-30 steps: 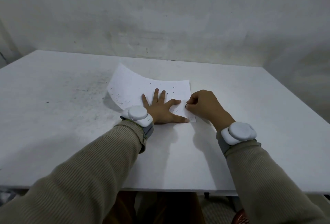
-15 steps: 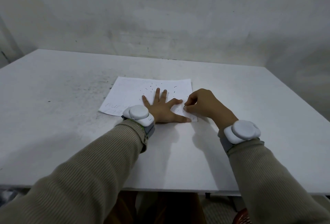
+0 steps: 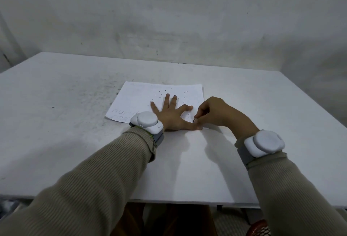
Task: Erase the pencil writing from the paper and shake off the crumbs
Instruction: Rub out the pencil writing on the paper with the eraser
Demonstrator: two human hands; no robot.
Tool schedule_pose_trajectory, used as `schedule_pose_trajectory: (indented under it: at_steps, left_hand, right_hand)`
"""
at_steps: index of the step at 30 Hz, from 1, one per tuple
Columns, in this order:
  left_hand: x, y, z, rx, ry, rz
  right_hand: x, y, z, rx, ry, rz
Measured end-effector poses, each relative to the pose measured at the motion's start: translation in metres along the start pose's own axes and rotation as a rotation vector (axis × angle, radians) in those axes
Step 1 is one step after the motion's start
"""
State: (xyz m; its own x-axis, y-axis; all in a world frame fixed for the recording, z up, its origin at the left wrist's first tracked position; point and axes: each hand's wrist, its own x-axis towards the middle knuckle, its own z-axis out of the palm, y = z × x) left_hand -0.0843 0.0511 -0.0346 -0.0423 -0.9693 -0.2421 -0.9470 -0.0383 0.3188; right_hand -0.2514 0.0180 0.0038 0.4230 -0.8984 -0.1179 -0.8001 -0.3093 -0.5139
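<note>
A white sheet of paper (image 3: 139, 96) lies flat on the white table (image 3: 75, 141), with faint pencil writing at its near left corner and dark eraser crumbs (image 3: 161, 92) scattered across its middle. My left hand (image 3: 170, 113) presses flat on the sheet, fingers spread. My right hand (image 3: 214, 112) is curled over the paper's near right corner, its fingertips pinching a small object that looks like an eraser (image 3: 195, 120), mostly hidden, close to my left thumb.
Dark smudges and crumbs speckle the table (image 3: 97, 96) left of the paper. A grey wall stands right behind the table's far edge. A red mesh object (image 3: 260, 229) shows below the table's near edge at the right.
The paper's left side, lifted and curled a second ago, now lies flat. My right hand has shifted slightly toward my left thumb. My left hand stays pressed in place.
</note>
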Motion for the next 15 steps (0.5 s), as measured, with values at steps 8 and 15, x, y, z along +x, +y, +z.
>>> schedule_pose_trajectory:
  at_steps: [8, 15]
  left_hand:
    - [-0.0012, -0.0005, -0.0004, 0.012, 0.003, 0.006]
    - [-0.0012, -0.0009, -0.0002, 0.021, 0.004, 0.009]
  right_hand:
    - [0.0056, 0.0078, 0.0023, 0.032, 0.167, -0.013]
    - [0.0067, 0.0046, -0.0032, -0.021, 0.049, -0.001]
